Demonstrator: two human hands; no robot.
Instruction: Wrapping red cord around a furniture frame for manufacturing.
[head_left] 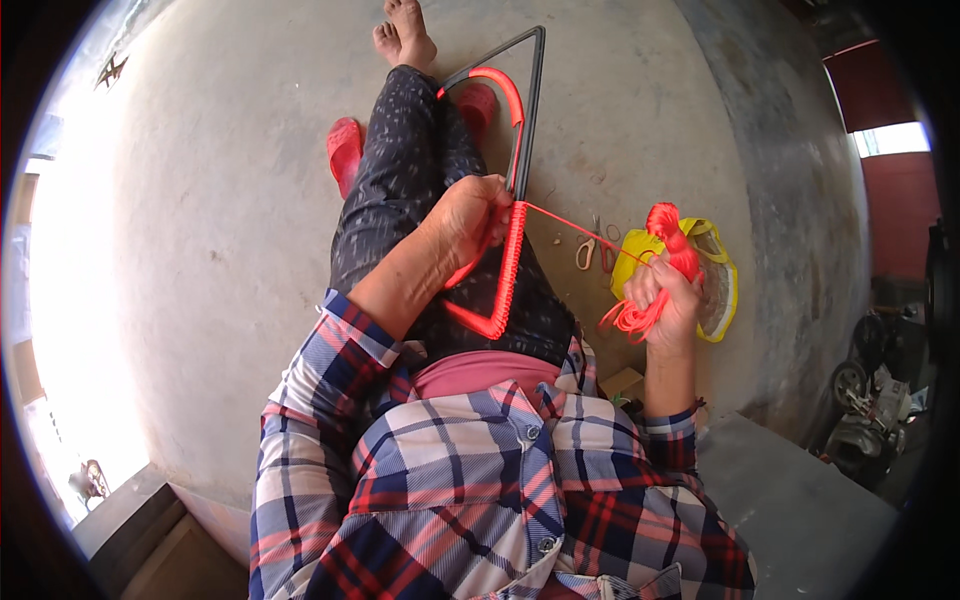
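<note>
A dark triangular frame stands across my lap, its near part closely wrapped in red-orange cord. My left hand is closed round the frame's side where the wrapping ends. From that spot a single taut strand runs right to my right hand. There my fingers are wrapped round a hank of the same cord, with loops hanging below the fist. A curved length of red-orange covering lies along the inside of the frame's far half.
Scissors lie on the concrete floor right of my legs, beside a yellow bag. Red slippers are near my feet. A grey ledge is at lower right, a motorcycle beyond it.
</note>
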